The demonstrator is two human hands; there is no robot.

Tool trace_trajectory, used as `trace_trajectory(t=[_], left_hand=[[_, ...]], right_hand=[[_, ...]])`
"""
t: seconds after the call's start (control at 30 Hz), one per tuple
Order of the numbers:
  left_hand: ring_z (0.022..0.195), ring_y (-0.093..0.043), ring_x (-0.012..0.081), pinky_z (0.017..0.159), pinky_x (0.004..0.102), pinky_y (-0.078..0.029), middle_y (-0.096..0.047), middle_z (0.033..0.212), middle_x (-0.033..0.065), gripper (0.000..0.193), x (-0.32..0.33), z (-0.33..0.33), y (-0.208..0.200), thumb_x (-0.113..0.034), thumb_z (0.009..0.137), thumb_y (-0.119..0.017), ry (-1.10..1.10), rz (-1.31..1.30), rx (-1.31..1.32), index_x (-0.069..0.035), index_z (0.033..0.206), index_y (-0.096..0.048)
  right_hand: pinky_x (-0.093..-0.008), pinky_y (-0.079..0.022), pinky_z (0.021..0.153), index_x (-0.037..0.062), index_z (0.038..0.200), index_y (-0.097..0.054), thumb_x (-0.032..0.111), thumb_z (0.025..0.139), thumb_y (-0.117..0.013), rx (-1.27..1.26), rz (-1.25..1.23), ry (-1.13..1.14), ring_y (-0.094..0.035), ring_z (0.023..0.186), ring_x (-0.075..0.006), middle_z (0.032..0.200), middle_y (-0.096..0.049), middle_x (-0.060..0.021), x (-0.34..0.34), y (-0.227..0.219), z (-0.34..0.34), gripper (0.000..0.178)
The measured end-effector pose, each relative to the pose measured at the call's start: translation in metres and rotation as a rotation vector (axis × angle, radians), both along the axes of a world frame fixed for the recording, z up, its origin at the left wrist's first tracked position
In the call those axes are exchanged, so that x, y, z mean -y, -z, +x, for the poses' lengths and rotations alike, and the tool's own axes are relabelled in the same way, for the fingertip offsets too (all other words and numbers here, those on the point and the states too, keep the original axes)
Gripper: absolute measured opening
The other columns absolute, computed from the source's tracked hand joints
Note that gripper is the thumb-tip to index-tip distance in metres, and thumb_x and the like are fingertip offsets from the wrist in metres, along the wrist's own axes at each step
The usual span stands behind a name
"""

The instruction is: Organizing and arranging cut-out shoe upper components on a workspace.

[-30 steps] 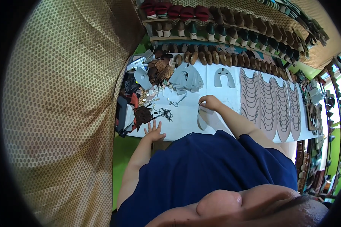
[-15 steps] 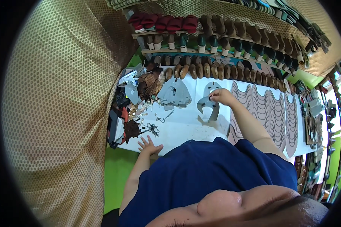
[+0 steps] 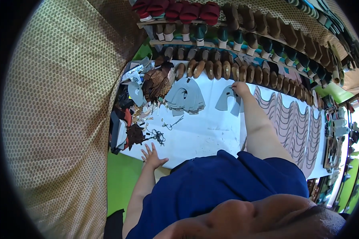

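Note:
My right hand [image 3: 240,88] is stretched to the far side of the white table [image 3: 187,143]. Its fingers are closed at the top edge of a flat grey horseshoe-shaped shoe upper piece [image 3: 224,102], whose right part is partly behind the hand and forearm. To the left of it lies a fanned pile of similar grey shoe upper pieces [image 3: 186,97]. My left hand [image 3: 152,156] rests at the table's near edge, fingers spread, holding nothing. Beyond its fingertips is a tangle of dark cord [image 3: 158,137].
Dark brown scraps [image 3: 135,134] and patterned brown pieces [image 3: 156,81] crowd the table's left end. Rows of wavy-edged pinkish pieces [image 3: 295,123] cover the right. Brown shoe lasts [image 3: 227,71] line the back, below shelves of shoes [image 3: 199,34]. A gold patterned curtain [image 3: 64,119] hangs at left.
My right hand has moved away from me and slightly right, carrying the grey piece from nearer me to the far spot where another grey piece lay. My left hand stays on the table edge.

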State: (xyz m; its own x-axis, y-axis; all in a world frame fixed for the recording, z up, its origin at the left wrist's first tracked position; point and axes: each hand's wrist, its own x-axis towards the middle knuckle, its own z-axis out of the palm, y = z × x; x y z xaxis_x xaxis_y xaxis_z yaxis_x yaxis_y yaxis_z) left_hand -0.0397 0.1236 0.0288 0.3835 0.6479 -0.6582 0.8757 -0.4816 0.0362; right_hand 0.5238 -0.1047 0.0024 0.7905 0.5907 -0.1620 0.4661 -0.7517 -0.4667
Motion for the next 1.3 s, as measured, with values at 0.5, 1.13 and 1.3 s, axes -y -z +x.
trace_trajectory(t=[0.5, 1.13, 1.3], left_hand=[[0.146, 0.021, 0.0516, 0.115, 0.0674, 0.0, 0.027, 0.161, 0.021, 0.144, -0.006, -0.002, 0.002, -0.064, 0.064, -0.083, 0.004, -0.055, -0.03, -0.023, 0.157, 0.019], [0.146, 0.022, 0.0509, 0.114, 0.0676, 0.001, 0.028, 0.161, 0.019, 0.143, -0.006, -0.002, -0.002, -0.064, 0.064, -0.083, -0.002, -0.075, 0.005, -0.024, 0.157, 0.017], [0.146, 0.021, 0.0509, 0.115, 0.0674, 0.001, 0.027, 0.161, 0.0187, 0.142, -0.006, -0.003, -0.003, -0.064, 0.064, -0.082, 0.01, -0.065, 0.009, -0.024, 0.158, 0.017]], right_hand=[[-0.045, -0.049, 0.092, 0.0137, 0.11, -0.073, 0.03, 0.084, -0.07, 0.449, 0.098, -0.046, -0.064, 0.105, -0.0305, 0.106, -0.072, -0.0104, -0.06, 0.008, -0.034, 0.03], [-0.054, -0.033, 0.11, 0.0146, 0.108, -0.071, 0.022, 0.086, -0.067, 0.538, 0.375, -0.216, -0.059, 0.117, -0.0235, 0.117, -0.069, -0.0041, -0.18, -0.018, -0.143, 0.024], [-0.0486, -0.044, 0.099, 0.0121, 0.093, -0.072, 0.019, 0.082, -0.071, 0.344, 0.593, -0.346, -0.066, 0.091, -0.0284, 0.086, -0.07, -0.0098, -0.15, -0.046, -0.165, 0.013]])
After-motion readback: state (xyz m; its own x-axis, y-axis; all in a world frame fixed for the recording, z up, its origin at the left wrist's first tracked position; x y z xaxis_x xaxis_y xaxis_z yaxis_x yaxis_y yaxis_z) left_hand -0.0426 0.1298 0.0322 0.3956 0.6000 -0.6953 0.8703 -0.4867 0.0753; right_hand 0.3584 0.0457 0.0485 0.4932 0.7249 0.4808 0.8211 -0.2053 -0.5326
